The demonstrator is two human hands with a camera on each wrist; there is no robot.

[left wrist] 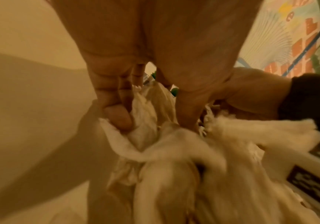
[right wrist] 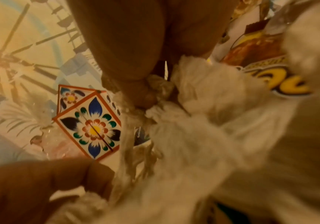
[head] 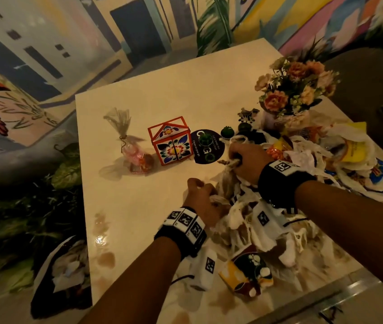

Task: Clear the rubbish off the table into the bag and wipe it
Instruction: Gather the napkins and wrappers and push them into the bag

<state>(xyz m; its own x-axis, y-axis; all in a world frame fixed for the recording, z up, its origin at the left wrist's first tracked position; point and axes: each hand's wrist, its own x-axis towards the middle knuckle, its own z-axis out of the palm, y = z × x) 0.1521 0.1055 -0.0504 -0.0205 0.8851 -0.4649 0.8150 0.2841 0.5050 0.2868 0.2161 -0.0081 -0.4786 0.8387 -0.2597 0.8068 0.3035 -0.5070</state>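
A heap of crumpled, stained white tissues [head: 244,206] lies on the cream table [head: 162,94] in the head view. My left hand [head: 200,190] grips the heap's near-left edge, fingers curled into the paper [left wrist: 120,118]. My right hand [head: 235,159] clenches a twisted wad at the heap's far side, thumb and fingers pinched on it [right wrist: 145,97]. A crushed yellow and dark carton [head: 244,274] lies near the front edge. Snack wrappers and plastic bags [head: 354,150] pile up at the right. A dark bag [head: 57,277] holding white rubbish hangs beside the table's left edge.
Brown spill stains [head: 106,258] mark the front left of the table. A floral box [head: 171,143], a cellophane gift pack [head: 129,146], a round black sign [head: 205,146], a small cactus [head: 227,131] and a flower vase [head: 296,94] stand behind the hands.
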